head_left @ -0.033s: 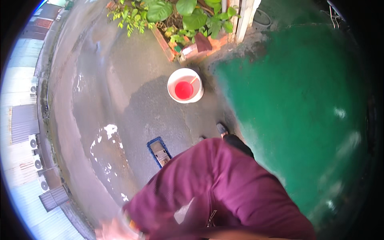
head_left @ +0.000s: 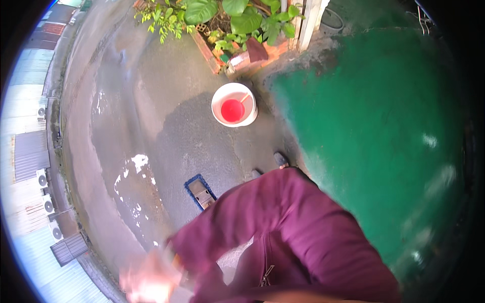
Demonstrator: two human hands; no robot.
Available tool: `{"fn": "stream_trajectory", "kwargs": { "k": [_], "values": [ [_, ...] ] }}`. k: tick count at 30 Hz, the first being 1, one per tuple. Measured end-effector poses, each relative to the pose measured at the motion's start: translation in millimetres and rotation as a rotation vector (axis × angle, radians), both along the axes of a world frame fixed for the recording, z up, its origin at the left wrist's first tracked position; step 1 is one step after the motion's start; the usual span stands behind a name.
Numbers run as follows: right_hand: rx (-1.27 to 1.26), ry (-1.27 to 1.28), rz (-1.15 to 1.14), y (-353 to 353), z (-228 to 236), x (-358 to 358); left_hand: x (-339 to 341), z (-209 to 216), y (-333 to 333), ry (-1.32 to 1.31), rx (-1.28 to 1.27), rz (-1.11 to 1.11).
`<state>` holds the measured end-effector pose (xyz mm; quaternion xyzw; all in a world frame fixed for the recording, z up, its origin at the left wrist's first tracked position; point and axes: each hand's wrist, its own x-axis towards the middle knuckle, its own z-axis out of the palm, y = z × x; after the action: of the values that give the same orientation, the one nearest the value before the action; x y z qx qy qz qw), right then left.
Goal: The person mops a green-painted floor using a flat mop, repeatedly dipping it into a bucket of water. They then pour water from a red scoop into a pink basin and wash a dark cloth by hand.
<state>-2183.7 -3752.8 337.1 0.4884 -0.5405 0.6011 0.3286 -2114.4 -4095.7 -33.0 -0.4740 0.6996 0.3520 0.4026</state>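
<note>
My maroon right sleeve [head_left: 318, 212] bends at the elbow and crosses in front of my body to the left. At its end my right hand [head_left: 150, 278] is smeared by motion at the lower left, so its fingers and anything in them cannot be made out. My left hand does not show. A flat mop head [head_left: 200, 192] with a blue fringe lies on the wet concrete just beyond the forearm; the sleeve covers its near end, and no pole shows clearly. Farther ahead stands a white bucket [head_left: 217, 114] with a red vessel [head_left: 232, 110] inside.
Beyond the bucket is a brick-edged planter [head_left: 206, 53] with leafy plants [head_left: 246, 22]. A green painted floor [head_left: 374, 126] spreads on the right. Wet concrete [head_left: 177, 76] lies left of it, with bright puddles [head_left: 140, 162]. My shoe [head_left: 280, 159] stands near the green floor's edge.
My right hand has risen into view and shifted slightly right. The elbow has moved right, uncovering more of my shoes. The mop head and bucket stay about where they were.
</note>
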Motion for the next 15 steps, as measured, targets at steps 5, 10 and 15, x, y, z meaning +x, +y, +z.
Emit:
{"fn": "stream_trajectory", "kwargs": {
  "k": [5,10,15],
  "values": [
    [0.001,-1.211,0.053,200.8,-219.9,-23.3,94.7,32.4,-29.6,-0.060,0.264,0.502],
    [0.138,-1.560,-0.301,230.9,-315.3,36.6,140.8,59.2,62.3,0.333,0.227,0.661],
    [0.946,-1.596,-0.367,145.5,-374.6,1.9,150.4,99.8,135.5,0.578,0.428,0.770]
  ]
}}
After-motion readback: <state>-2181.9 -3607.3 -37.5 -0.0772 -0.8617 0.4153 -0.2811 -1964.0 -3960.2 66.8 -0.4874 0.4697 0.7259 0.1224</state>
